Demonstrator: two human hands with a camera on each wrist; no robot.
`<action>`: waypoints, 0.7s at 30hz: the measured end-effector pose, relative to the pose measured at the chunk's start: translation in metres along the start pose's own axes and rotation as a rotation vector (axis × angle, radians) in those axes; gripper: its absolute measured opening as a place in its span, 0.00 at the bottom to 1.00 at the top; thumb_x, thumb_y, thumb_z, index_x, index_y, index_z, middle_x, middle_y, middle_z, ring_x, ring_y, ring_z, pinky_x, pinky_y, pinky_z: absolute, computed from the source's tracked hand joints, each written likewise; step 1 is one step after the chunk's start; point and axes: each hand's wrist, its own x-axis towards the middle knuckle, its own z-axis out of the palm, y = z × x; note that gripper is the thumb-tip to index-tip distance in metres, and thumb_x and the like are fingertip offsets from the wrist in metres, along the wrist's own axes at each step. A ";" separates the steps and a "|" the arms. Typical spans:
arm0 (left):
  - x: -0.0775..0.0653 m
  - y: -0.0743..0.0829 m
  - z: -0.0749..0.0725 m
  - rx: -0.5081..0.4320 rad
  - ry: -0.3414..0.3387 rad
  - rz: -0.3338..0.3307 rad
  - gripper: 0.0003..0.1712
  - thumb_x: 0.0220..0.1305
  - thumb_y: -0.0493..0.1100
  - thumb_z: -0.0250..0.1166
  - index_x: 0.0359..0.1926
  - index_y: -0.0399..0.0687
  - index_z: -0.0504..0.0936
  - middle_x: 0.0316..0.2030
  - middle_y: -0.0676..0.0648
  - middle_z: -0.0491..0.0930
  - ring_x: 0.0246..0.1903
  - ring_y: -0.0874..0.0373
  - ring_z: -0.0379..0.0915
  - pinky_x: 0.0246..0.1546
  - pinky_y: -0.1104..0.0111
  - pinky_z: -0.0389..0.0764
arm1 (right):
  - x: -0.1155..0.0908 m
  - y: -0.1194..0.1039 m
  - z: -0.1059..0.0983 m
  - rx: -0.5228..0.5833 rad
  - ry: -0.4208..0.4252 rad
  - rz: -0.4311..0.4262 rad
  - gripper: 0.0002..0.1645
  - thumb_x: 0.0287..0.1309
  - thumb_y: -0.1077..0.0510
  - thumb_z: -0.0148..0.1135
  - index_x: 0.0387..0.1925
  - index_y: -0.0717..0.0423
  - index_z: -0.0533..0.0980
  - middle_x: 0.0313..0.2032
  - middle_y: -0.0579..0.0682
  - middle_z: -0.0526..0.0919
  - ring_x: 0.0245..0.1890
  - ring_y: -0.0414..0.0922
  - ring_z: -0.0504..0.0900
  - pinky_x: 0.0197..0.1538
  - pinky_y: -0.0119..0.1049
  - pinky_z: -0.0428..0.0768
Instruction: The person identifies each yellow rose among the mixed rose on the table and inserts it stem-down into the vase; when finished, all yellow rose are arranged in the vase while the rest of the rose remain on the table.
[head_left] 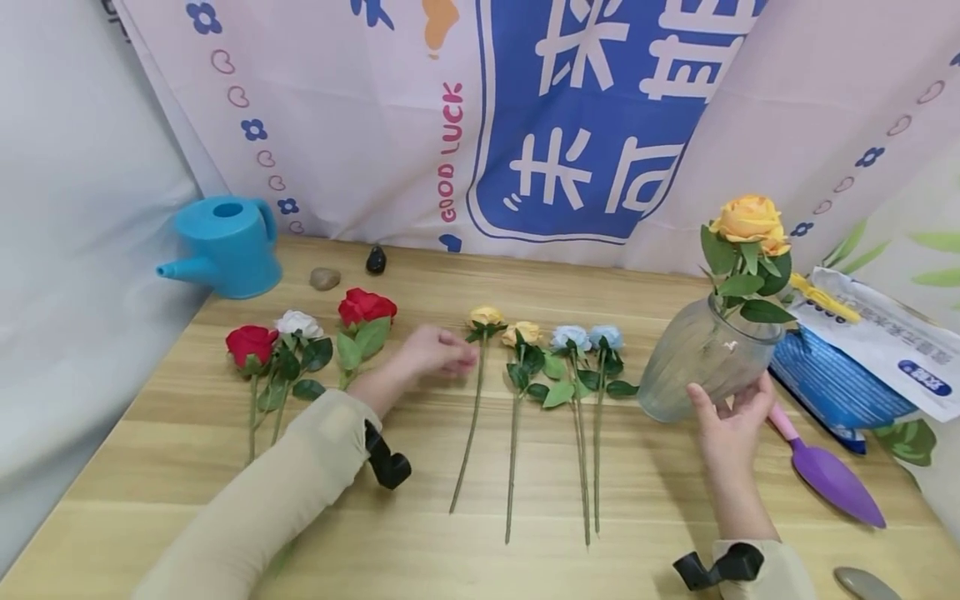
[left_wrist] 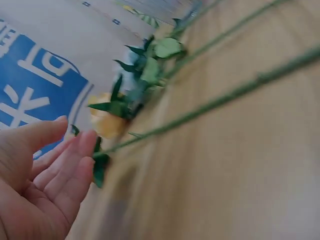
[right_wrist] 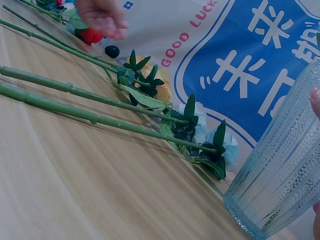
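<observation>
My right hand [head_left: 731, 421] grips a ribbed clear glass vase [right_wrist: 280, 165] near its base, thumb on one side and fingers on the other. The vase [head_left: 678, 367] leans to the right, and yellow roses [head_left: 750, 221] with green leaves stand in its mouth. My left hand [head_left: 438, 352] holds nothing; its loosely bent fingers [left_wrist: 75, 175] are right beside the head of a yellow rose [head_left: 486, 317] lying on the table. To the right of that lie another yellow rose [head_left: 521, 335] and two light blue roses [head_left: 572, 337], stems toward me.
On the left lie red roses [head_left: 251, 343] and a white rose [head_left: 297, 323], partly behind my left arm. A blue watering can [head_left: 232, 250] and two stones [head_left: 325, 278] stand at the back. Right of the vase are a purple trowel [head_left: 836, 483] and a blue-white bag [head_left: 847, 375].
</observation>
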 end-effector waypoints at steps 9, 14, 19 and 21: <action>0.000 -0.023 0.018 0.222 -0.017 0.001 0.08 0.51 0.40 0.68 0.30 0.39 0.83 0.22 0.46 0.82 0.23 0.59 0.79 0.24 0.69 0.80 | 0.000 0.003 -0.002 -0.013 0.002 0.008 0.45 0.46 0.73 0.63 0.62 0.53 0.51 0.61 0.53 0.58 0.62 0.46 0.56 0.56 0.29 0.66; 0.001 -0.023 0.023 0.370 0.016 0.031 0.09 0.48 0.44 0.70 0.23 0.43 0.83 0.16 0.49 0.80 0.18 0.60 0.78 0.20 0.71 0.78 | -0.001 0.006 -0.002 0.002 -0.008 -0.013 0.46 0.45 0.71 0.65 0.62 0.53 0.51 0.60 0.54 0.59 0.62 0.47 0.57 0.56 0.30 0.66; 0.001 -0.022 0.028 0.487 0.045 0.081 0.10 0.46 0.45 0.71 0.19 0.45 0.81 0.13 0.52 0.78 0.15 0.62 0.76 0.18 0.73 0.75 | -0.001 0.004 -0.001 -0.006 -0.001 -0.020 0.45 0.46 0.72 0.63 0.62 0.53 0.51 0.59 0.54 0.60 0.61 0.47 0.58 0.53 0.27 0.68; 0.001 -0.021 0.029 0.498 0.054 0.091 0.10 0.46 0.44 0.72 0.18 0.45 0.80 0.12 0.52 0.78 0.15 0.62 0.76 0.18 0.73 0.75 | -0.001 0.003 -0.001 -0.004 0.003 -0.015 0.45 0.46 0.73 0.63 0.61 0.53 0.51 0.59 0.53 0.60 0.61 0.47 0.58 0.52 0.26 0.68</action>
